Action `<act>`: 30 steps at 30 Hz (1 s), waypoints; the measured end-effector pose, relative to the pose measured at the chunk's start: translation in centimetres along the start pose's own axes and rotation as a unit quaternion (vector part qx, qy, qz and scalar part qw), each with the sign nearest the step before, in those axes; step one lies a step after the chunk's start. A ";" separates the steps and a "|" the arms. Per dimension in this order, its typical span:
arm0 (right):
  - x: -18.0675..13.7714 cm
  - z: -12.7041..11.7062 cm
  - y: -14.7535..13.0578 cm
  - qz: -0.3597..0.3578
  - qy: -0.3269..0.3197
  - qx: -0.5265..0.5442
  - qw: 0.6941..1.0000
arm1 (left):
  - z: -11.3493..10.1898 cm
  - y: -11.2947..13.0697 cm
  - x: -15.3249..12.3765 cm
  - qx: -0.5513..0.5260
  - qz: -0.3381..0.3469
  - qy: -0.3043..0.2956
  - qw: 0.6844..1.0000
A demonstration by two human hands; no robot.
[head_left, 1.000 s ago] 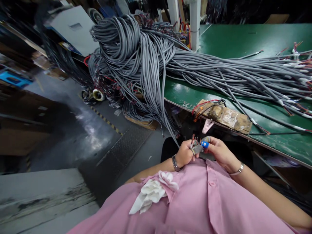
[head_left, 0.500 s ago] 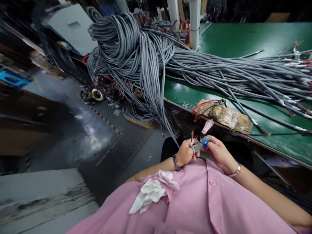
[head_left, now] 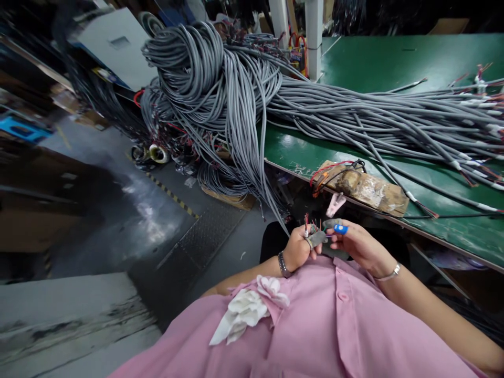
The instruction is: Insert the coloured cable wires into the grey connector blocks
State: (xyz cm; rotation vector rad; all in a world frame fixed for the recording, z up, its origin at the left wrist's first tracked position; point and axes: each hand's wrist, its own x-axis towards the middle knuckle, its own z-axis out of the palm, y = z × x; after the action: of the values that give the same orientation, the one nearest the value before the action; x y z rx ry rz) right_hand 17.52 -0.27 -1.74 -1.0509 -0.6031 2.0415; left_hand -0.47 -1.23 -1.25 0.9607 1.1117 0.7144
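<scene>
So the wires (head_left: 306, 221) are right up at the left hand (head_left: 300, 248), and that's the hand that's really got them. It's curled up tight, thumb pressed down over the fingers, with a red bunch poking up on the near-wrist side of the thumb tip and a few thinner strands sticking out just past it. There's a grey cover (head_left: 316, 239) on that thumb, which hides exactly where they get pinched. One grey strand from the cables (head_left: 244, 110) drops off the table (head_left: 291, 144) and runs down to the back of that fist.

The right hand (head_left: 360, 245) is just beside it, fingers bent in toward the same spot, blue wrap (head_left: 340, 229) on one digit. A thin purple line spans the little gap between the two hands. Can't tell if the right fingertips are actually squeezing it or just touching, too small and partly covered.

Both hands are down in front of the pink shirt (head_left: 307, 320), off the table's edge. Nearest stuff is the pale pink clip (head_left: 335, 205) hanging just beyond the fingers, then the taped wood block (head_left: 364, 188) on the edge, with red and black leads around its left end.
</scene>
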 end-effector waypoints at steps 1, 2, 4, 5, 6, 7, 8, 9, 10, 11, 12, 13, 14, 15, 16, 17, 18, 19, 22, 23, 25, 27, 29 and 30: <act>0.0 0.4 0.0 -0.011 -0.003 -0.025 1.000 | 0.0 0.0 0.0 0.005 0.002 -0.004 1.000; 0.0 0.7 0.0 -0.023 0.000 -0.048 0.999 | 0.0 0.0 -0.1 0.010 0.005 -0.008 1.000; 0.1 1.1 0.1 -0.054 0.007 -0.084 0.995 | 0.0 0.0 -0.1 0.022 0.014 -0.023 0.999; 0.1 1.3 0.0 -0.066 0.004 -0.100 0.993 | 0.0 -0.1 -0.1 0.031 0.018 -0.037 0.999; 0.1 1.4 0.0 -0.075 -0.005 -0.117 0.990 | 0.0 -0.1 -0.1 0.042 0.020 -0.053 0.998; 0.0 1.5 0.0 -0.080 -0.017 -0.133 0.988 | 0.0 0.0 -0.1 0.054 0.020 -0.069 0.996; -0.1 1.5 0.0 -0.085 -0.027 -0.149 0.985 | 0.0 0.0 -0.1 0.065 0.019 -0.083 0.994; -0.1 1.5 0.1 -0.090 -0.031 -0.161 0.982 | 0.0 0.0 -0.1 0.073 0.019 -0.091 0.993; -0.2 1.5 0.1 -0.094 -0.028 -0.169 0.981 | 0.0 0.1 -0.2 0.074 0.019 -0.092 0.993; -0.3 1.4 0.1 -0.098 -0.018 -0.172 0.980 | 0.0 0.2 -0.2 0.068 0.019 -0.089 0.994; -0.3 1.3 0.2 -0.101 -0.005 -0.172 0.980 | 0.0 0.3 -0.2 0.057 0.017 -0.083 0.995; -0.3 1.3 0.2 -0.103 0.007 -0.169 0.980 | 0.0 0.3 -0.3 0.044 0.016 -0.075 0.996; -0.3 1.2 0.2 -0.105 0.018 -0.162 0.981 | 0.0 0.4 -0.3 0.032 0.015 -0.068 0.997; -0.3 1.2 0.3 -0.107 0.029 -0.152 0.982 | 0.0 0.4 -0.3 0.022 0.017 -0.061 0.998; -0.2 1.2 0.3 -0.110 0.042 -0.139 0.983 | 0.0 0.4 -0.3 0.016 0.018 -0.054 0.998; -0.2 1.1 0.3 -0.114 0.057 -0.122 0.984 | 0.0 0.4 -0.4 0.009 0.018 -0.047 0.999; -0.1 1.1 0.3 -0.116 0.069 -0.100 0.986 | -0.1 0.3 -0.4 0.000 0.014 -0.039 0.999; -0.1 1.0 0.3 -0.116 0.079 -0.076 0.987 | -0.1 0.2 -0.4 -0.011 0.009 -0.031 0.999; 0.4 0.6 0.2 -0.107 0.078 -0.004 0.991 | -0.2 0.0 -0.3 -0.048 -0.002 -0.003 0.999; 0.7 0.3 0.1 -0.097 0.077 0.015 0.992 | -0.2 0.1 -0.3 -0.058 0.002 0.005 0.998; 1.4 -0.1 -0.3 -0.072 0.079 0.037 0.994 | -0.2 0.4 -0.2 -0.073 0.015 0.018 0.997; 2.1 -0.5 -1.0 -0.053 0.067 0.039 0.996 | -0.1 1.0 0.0 -0.085 0.025 0.023 0.996; 2.7 -0.4 -1.7 -0.056 0.036 0.029 0.997 | 0.0 1.6 0.2 -0.095 0.030 0.020 0.995; 2.9 -0.3 -2.1 -0.065 0.022 0.021 0.997 | 0.1 2.0 0.4 -0.100 0.031 0.015 0.994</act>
State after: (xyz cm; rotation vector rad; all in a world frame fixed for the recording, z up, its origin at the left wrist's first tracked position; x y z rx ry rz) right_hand 17.47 3.33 -1.86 -1.0033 -0.5877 1.9046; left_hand -0.29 -0.10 0.40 0.8181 1.0177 0.8760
